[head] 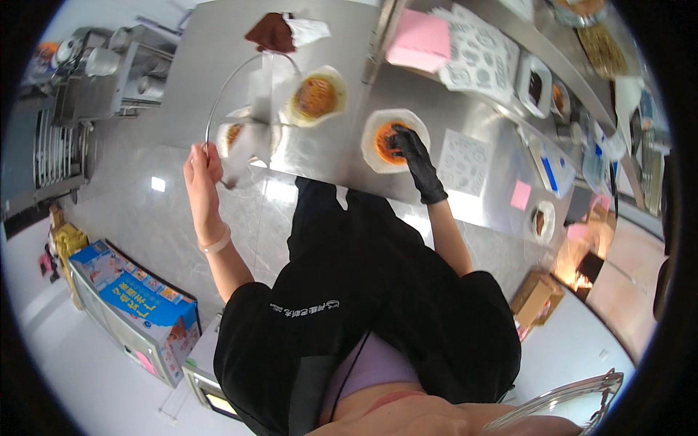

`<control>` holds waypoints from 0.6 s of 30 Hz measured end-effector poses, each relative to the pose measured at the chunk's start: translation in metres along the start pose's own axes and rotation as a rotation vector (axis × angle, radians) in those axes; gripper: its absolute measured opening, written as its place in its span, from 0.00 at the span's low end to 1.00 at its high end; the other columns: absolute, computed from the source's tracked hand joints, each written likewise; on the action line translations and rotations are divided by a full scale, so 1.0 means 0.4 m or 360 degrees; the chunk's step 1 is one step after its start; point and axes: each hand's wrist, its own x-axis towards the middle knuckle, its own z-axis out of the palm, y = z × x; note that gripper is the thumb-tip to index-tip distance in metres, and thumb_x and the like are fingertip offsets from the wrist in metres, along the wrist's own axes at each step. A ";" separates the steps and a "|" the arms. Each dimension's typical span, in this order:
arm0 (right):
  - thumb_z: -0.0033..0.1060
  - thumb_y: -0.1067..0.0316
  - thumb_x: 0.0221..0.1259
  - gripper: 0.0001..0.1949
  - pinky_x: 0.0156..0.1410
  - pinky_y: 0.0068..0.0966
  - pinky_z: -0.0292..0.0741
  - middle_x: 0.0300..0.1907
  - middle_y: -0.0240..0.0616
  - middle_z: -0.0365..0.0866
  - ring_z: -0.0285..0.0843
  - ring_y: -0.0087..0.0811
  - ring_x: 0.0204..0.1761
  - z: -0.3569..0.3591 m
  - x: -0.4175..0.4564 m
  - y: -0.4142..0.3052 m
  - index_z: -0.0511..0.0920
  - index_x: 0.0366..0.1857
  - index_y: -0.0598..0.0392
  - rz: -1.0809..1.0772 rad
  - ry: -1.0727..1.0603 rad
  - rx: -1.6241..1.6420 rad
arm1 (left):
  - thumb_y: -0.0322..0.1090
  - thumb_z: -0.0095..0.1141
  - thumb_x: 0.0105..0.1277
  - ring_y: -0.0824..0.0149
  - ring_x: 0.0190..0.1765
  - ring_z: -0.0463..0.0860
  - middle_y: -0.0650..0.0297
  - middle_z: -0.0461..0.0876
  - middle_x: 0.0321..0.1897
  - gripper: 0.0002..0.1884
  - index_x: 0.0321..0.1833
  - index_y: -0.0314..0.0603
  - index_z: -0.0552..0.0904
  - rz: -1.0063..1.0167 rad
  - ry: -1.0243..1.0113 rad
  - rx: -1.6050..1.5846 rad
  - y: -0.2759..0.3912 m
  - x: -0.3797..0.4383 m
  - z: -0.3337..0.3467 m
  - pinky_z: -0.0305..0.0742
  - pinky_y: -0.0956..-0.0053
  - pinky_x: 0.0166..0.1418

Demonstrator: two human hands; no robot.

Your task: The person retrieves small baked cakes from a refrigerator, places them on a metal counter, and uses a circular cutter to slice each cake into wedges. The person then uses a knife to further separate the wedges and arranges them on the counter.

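My right hand [415, 163], in a black glove, reaches into a paper-lined bowl [373, 158]. Its fingertips touch the orange shredded food [383, 143] inside; whether they grip any of it is hidden. On the left, my bare left hand [202, 166] is raised near the counter edge, its fingers closed on a thin curved metal rod [218, 95] that arcs towards a second paper-lined bowl [338, 95] of browned food [315, 97]. Beneath the rod, a blurred translucent sheet or panel [260, 82] partly covers another container of brown food [233, 133].
A brown cloth [270, 34] and white tissue [308, 30] lie at the counter's far side. Pink paper [419, 41] and printed sheets [482, 52] are stacked at right, beside a white tray [533, 87]. A printed sheet [463, 161] lies near my glove. Shelving overhangs the right.
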 end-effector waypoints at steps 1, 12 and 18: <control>0.41 0.61 0.69 0.16 0.53 0.22 0.71 0.43 0.36 0.77 0.75 0.25 0.45 0.047 0.007 -0.052 0.71 0.54 0.58 0.0109 0.0059 0.0013 | 0.44 0.43 0.71 0.82 0.20 0.55 0.76 0.60 0.15 0.18 0.28 0.38 0.73 0.0116 0.0073 0.0252 0.010 0.033 -0.019 0.47 0.84 0.23; 0.39 0.60 0.68 0.17 0.53 0.26 0.73 0.41 0.39 0.79 0.78 0.29 0.44 0.217 0.069 -0.017 0.71 0.51 0.61 0.0255 0.0530 0.0233 | 0.45 0.55 0.59 0.56 0.16 0.77 0.61 0.75 0.11 0.16 0.18 0.47 0.71 0.1234 0.0115 0.2009 -0.356 0.653 -0.083 0.72 0.63 0.21; 0.42 0.59 0.67 0.15 0.57 0.29 0.73 0.41 0.39 0.78 0.76 0.31 0.47 0.288 -0.002 0.032 0.74 0.43 0.60 0.0026 0.0633 0.0272 | 0.46 0.57 0.58 0.58 0.31 0.82 0.61 0.80 0.27 0.13 0.34 0.45 0.72 0.1012 -0.0280 0.2194 -0.495 0.774 -0.116 0.74 0.65 0.37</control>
